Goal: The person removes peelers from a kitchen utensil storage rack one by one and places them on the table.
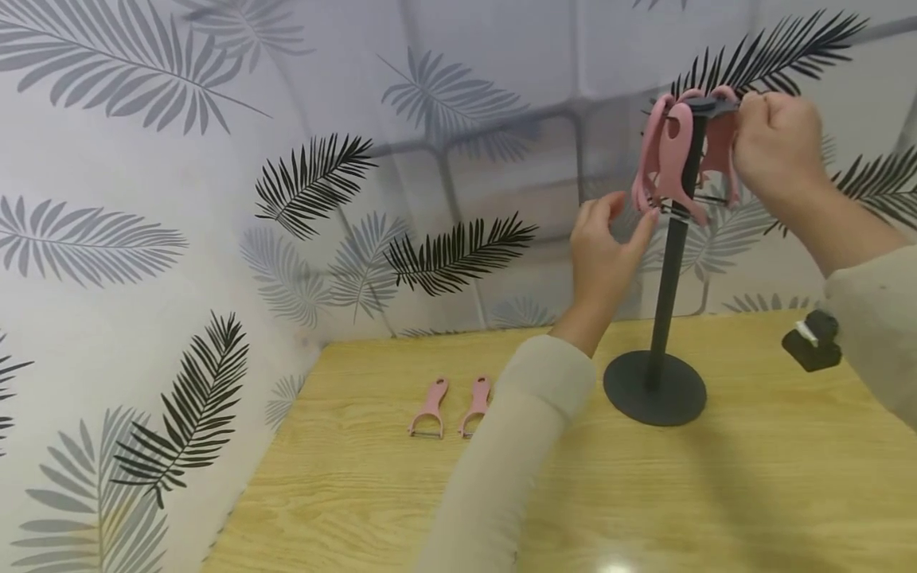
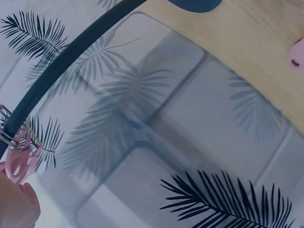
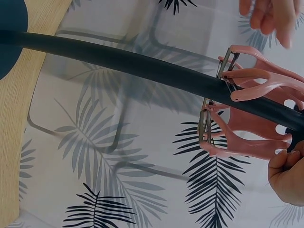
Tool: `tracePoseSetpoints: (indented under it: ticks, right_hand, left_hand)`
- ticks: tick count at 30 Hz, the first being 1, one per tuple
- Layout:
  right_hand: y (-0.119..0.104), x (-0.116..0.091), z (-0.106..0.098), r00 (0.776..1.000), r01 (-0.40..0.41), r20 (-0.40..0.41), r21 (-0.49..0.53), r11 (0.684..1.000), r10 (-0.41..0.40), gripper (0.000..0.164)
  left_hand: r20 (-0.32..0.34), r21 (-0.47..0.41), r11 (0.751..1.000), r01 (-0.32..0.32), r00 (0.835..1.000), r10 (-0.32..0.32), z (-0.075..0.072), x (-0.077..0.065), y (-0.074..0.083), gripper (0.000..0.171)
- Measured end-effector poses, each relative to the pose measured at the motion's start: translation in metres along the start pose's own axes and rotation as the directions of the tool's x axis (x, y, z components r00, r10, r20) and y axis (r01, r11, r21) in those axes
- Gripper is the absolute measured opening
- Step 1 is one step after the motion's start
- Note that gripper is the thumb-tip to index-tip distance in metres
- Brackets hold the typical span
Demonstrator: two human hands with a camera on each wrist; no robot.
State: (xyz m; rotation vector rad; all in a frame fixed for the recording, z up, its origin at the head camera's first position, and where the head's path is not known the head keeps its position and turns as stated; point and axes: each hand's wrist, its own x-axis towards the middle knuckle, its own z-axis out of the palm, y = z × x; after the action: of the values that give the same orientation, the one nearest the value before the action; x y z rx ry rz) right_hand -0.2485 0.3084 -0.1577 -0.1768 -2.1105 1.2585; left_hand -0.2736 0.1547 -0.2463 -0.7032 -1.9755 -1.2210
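Several pink peelers (image 1: 673, 155) hang by their handle holes from the top of a black stand (image 1: 668, 278), blades downward. My right hand (image 1: 781, 147) is curled at the top right of the stand. In the right wrist view, its thumb and fingers pinch the handle end of one peeler (image 3: 259, 145), right by the hook. My left hand (image 1: 605, 247) is just left of the hanging peelers, thumb and fingers apart with nothing between them. The left wrist view shows part of a hand (image 2: 16, 204) below the peelers' blades.
Two more pink peelers lie on the wooden table (image 1: 344, 493), a left one (image 1: 431, 407) and a right one (image 1: 476, 406) partly behind my left sleeve. The stand's round base (image 1: 623, 394) rests near the back edge. A small black device (image 1: 813, 342) shows beside my right sleeve. Leaf-patterned wall behind.
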Motion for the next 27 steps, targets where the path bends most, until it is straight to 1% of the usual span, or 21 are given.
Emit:
tracePoseSetpoints:
  ticks: [2,3,6,9,12,14,16,21,24,27]
  right_hand:
    - [-0.003,0.002,-0.001,1.0,0.013,-0.008,-0.009,1.0,-0.013,0.042]
    - [-0.005,0.003,-0.001,1.0,0.015,-0.007,-0.019,1.0,-0.015,0.042]
    - [-0.007,0.003,-0.001,1.0,0.03,-0.003,-0.049,0.998,-0.03,0.042]
    - [-0.005,0.0,-0.002,0.999,0.04,0.01,-0.086,0.995,-0.04,0.042]
    - [-0.002,-0.003,-0.002,0.999,0.047,0.016,-0.11,0.993,-0.046,0.043]
    - [0.001,-0.005,-0.001,0.999,0.05,0.018,-0.11,0.993,-0.049,0.043]
    - [0.002,-0.005,0.001,0.998,0.057,0.013,-0.11,0.992,-0.056,0.043]
    - [0.0,-0.003,0.002,0.997,0.074,0.016,-0.112,0.991,-0.072,0.041]
    - [0.0,-0.003,0.0,0.997,0.076,0.025,-0.118,0.99,-0.074,0.042]
    - [0.003,-0.005,-0.002,0.997,0.073,0.024,-0.125,0.989,-0.071,0.042]
  left_hand:
    - [-0.005,0.0,1.0,-0.01,1.0,0.01,0.002,0.007,0.007,0.033]
    - [-0.001,-0.003,1.0,-0.004,1.0,0.004,0.002,0.01,0.011,0.033]
    - [0.027,0.002,1.0,0.008,1.0,-0.008,0.005,0.017,0.022,0.036]
    - [0.066,0.0,0.999,0.051,0.997,-0.051,0.009,0.02,0.032,0.039]
    - [0.078,-0.01,0.993,0.114,0.991,-0.112,0.014,0.022,0.04,0.041]
    - [0.066,0.002,0.989,0.149,0.987,-0.149,0.017,0.021,0.041,0.04]
    - [0.049,0.006,0.986,0.167,0.985,-0.167,0.018,0.022,0.042,0.037]
    - [0.008,0.009,0.985,0.174,0.985,-0.174,0.018,0.024,0.043,0.033]
    - [-0.002,-0.017,0.984,0.176,0.984,-0.176,0.018,0.023,0.043,0.033]
    - [-0.01,-0.079,0.982,0.172,0.985,-0.174,0.019,0.019,0.044,0.032]
